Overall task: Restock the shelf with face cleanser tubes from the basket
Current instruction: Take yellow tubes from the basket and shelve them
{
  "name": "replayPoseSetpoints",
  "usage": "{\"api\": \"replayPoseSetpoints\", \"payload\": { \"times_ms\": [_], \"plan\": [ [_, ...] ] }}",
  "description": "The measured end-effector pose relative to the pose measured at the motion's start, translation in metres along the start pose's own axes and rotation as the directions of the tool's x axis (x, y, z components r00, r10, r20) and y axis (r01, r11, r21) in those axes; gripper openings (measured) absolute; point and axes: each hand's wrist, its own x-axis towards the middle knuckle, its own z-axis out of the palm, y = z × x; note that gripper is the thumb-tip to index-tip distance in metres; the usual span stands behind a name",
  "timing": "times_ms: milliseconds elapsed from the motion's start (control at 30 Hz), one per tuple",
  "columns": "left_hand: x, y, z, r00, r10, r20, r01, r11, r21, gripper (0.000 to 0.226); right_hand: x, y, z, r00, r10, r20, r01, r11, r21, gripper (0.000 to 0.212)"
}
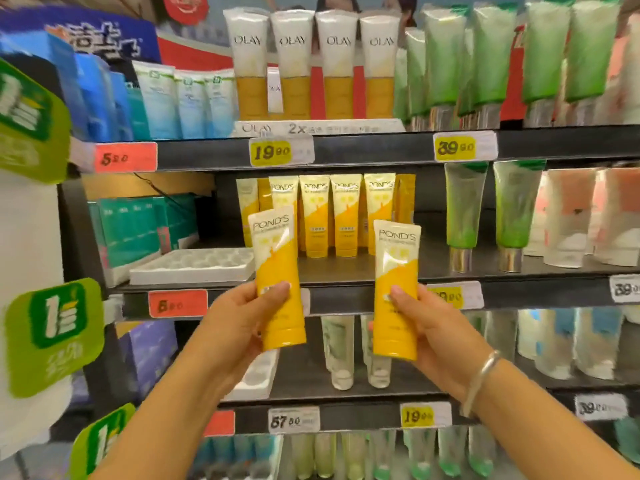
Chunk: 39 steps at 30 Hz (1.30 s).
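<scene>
Two yellow and white Pond's tubes are in my hands, one in each, and I hold them up in front of the middle shelf [346, 271]. My left hand [239, 317] grips the left tube [277, 271] low down, thumb across the front and fingers curled behind it. My right hand [436, 330] grips the right tube [396, 282] the same way, thumb on the front. Both tubes stand cap down, and the left one tips a little toward 11 o'clock. They are near each other but not touching. A silver bangle [481, 379] sits on my right wrist.

Up past the tubes I hold, at 12 o'clock, a row of the same Pond's tubes [329, 216] stands at the back of the middle shelf. At 9 o'clock from that row lies a white tray with round holes [194, 263], and green boxes [138, 226] stand behind it. At 3 o'clock stand two green tubes with silver caps [488, 209]. On the top shelf, Olay tubes [311, 64] stand in a row above a yellow price tag [273, 152] that says 19.90. I cannot see the basket.
</scene>
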Motion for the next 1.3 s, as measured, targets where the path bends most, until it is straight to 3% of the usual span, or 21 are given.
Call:
{"api": "replayPoseSetpoints", "payload": {
  "times_ms": [100,300,400,567,733,967,1100,1300],
  "plan": [
    [0.026,0.02,-0.013,1.0,0.003,0.013,-0.004,0.996,0.085,0.044,0.023,-0.01,0.022,1.0,-0.012,-0.005,0.012,1.0,0.015,0.014],
    [0.076,0.034,-0.016,0.991,0.06,-0.116,-0.038,0.983,0.181,0.018,0.071,-0.028,0.051,1.0,-0.026,0.004,0.026,0.996,-0.081,0.021],
    [0.095,0.033,-0.011,0.983,0.06,-0.171,-0.027,0.981,0.19,0.031,0.098,-0.034,0.056,1.0,-0.015,-0.013,0.013,0.985,-0.171,0.03],
    [0.12,0.03,-0.001,0.969,0.118,-0.216,-0.055,0.96,0.276,0.041,0.139,-0.032,0.048,0.996,-0.073,-0.056,0.047,0.928,-0.37,0.023],
    [0.143,0.025,0.002,0.959,0.145,-0.242,-0.042,0.921,0.387,0.046,0.172,-0.027,0.046,0.995,-0.071,-0.065,0.028,0.86,-0.509,0.037],
    [0.161,0.007,-0.004,0.953,0.126,-0.274,-0.006,0.916,0.4,0.056,0.196,-0.013,0.046,0.991,-0.129,0.02,0.109,0.736,-0.668,0.027],
    [0.164,0.0,-0.006,0.946,0.146,-0.29,-0.034,0.933,0.358,0.059,0.199,-0.006,0.044,0.982,-0.181,0.05,0.161,0.673,-0.722,0.039],
    [0.162,-0.002,-0.003,0.906,0.266,-0.33,0.04,0.722,0.691,0.048,0.199,-0.001,0.042,0.984,-0.177,0.032,0.146,0.683,-0.715,0.06]
  ]
}}
